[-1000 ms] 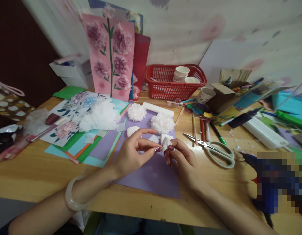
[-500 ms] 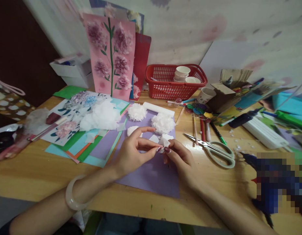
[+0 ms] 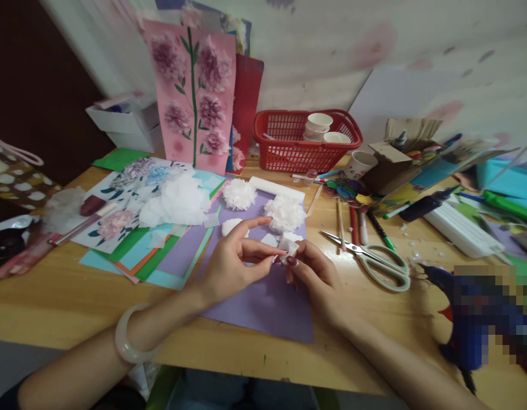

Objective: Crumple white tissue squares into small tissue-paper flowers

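Observation:
My left hand and my right hand meet over a purple paper sheet, both pinching a small folded piece of white tissue paper between fingertips. The left index finger is lifted while thumb and middle finger pinch. A pale bangle circles my left wrist. Two fluffy white tissue flowers lie on the sheet just beyond my hands, with a small white lump beside the left index finger.
Scissors lie right of my hands, next to pens. A red basket holds paper cups. A pink flower board stands behind. Loose tissue and coloured sheets lie left. A glue gun rests at right.
My hands have barely shifted; the fingers have worked the tissue piece, which now looks more tightly gathered between both pinches.

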